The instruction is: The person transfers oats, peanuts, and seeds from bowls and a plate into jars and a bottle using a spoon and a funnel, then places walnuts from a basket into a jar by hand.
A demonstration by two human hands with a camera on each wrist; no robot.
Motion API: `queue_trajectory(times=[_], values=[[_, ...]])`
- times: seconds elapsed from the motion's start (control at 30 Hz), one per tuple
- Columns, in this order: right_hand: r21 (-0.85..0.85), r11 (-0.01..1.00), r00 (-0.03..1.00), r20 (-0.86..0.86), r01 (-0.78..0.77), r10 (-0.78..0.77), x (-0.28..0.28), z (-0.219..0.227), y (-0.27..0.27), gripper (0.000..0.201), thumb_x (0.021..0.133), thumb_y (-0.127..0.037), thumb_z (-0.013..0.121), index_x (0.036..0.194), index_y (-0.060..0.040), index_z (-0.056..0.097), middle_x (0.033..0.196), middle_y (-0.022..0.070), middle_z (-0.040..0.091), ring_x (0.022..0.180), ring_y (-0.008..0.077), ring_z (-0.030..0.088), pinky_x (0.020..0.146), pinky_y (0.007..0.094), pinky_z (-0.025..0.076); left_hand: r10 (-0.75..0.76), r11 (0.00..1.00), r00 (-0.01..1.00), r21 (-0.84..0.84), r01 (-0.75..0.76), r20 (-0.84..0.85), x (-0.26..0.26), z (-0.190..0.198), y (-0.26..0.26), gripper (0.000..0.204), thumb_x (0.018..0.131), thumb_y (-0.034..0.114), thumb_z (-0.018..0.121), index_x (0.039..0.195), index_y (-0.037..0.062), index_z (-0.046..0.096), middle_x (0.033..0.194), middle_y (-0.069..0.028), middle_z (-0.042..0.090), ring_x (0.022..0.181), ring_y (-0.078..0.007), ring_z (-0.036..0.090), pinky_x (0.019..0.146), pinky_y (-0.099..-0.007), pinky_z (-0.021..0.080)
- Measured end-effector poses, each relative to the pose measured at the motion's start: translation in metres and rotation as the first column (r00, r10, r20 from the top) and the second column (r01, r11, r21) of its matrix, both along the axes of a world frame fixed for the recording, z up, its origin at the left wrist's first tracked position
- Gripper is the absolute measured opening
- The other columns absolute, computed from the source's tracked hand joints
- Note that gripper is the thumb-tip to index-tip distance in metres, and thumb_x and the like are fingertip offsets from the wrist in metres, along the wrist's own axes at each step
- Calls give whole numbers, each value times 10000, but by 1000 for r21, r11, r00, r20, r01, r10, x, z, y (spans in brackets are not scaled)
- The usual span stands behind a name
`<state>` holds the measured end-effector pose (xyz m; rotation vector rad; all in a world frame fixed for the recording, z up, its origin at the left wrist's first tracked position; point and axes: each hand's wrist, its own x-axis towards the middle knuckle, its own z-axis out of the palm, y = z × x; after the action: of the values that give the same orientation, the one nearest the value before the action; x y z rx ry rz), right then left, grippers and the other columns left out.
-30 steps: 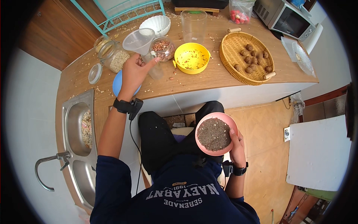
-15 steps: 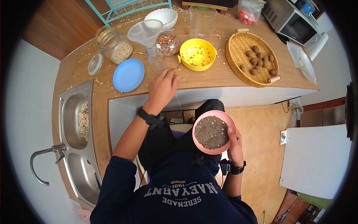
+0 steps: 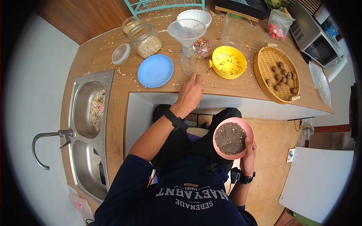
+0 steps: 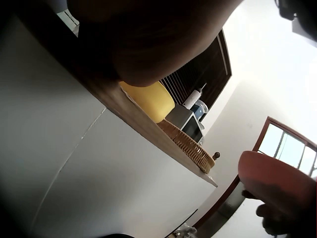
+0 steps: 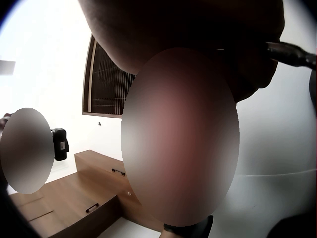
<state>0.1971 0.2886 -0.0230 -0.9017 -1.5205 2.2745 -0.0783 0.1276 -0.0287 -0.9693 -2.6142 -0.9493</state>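
Note:
My right hand (image 3: 247,158) holds a pink bowl (image 3: 246,127) by its side, thumb over the rim, above my lap. Small dark grey-brown seeds with a few pale flecks (image 3: 229,139) fill the bowl. My left hand (image 3: 190,92) reaches to the counter's front edge, back upward, fingers loosely bent and tips right at the base of a clear bottle (image 3: 188,64). A clear funnel (image 3: 186,34) stands upright in the bottle's mouth. In the left wrist view the pink bowl (image 4: 277,178) shows from the side; a blurred patch covers much of the right wrist view.
A blue plate (image 3: 155,71) lies left of the bottle and a yellow bowl (image 3: 225,75) right of it. Behind stand a jar of peanuts (image 3: 203,48), a jar of oats (image 3: 148,44) and a white bowl (image 3: 200,15). A wicker tray (image 3: 266,64) holds walnuts; a sink (image 3: 90,79) is at left.
My left hand has gone from beside the bottle's upper part down to its base at the counter edge. The pink bowl stays in my right hand. The head view has shifted.

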Motion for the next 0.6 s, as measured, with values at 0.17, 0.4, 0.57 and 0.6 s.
queue_trajectory(times=[0.17, 0.4, 0.57, 0.6], values=[[36, 999, 1000, -3, -8, 8, -7, 9, -3, 421, 1026, -288, 551, 1291, 38, 562, 1232, 107, 642, 1113, 181, 598, 996, 332, 446, -19, 1000, 999, -4, 19, -38, -1, -8, -2, 97, 949, 68, 574, 967, -22, 543, 926, -203, 550, 789, -433, 590, 696, -505, 481], [61, 998, 999, 21, -32, 31, 2, 0, 0, 471, 1035, -331, 544, 1318, 45, 564, 1218, 90, 647, 1111, 156, 575, 996, 313, 429, -100, 988, 995, 120, 96, 26, 12, 3, -8, 90, 954, 70, 578, 1019, 8, 566, 996, -186, 575, 827, -417, 601, 693, -480, 484], [58, 997, 999, 17, -43, 42, 2, -7, 2, 444, 1045, -307, 530, 1314, 45, 564, 1200, 81, 652, 1093, 142, 572, 980, 306, 436, -195, 979, 968, 33, 203, -155, 13, 55, 19, 99, 926, 53, 597, 1004, 6, 559, 988, -186, 574, 829, -397, 613, 685, -457, 493], [55, 998, 999, 15, -41, 40, 2, -6, 2, 449, 1046, -312, 528, 1318, 44, 562, 1197, 78, 653, 1091, 140, 571, 977, 301, 436, -219, 976, 934, -62, 210, -281, 4, 74, 27, 113, 888, 49, 601, 983, -4, 569, 965, -178, 574, 821, -365, 629, 664, -444, 519]])
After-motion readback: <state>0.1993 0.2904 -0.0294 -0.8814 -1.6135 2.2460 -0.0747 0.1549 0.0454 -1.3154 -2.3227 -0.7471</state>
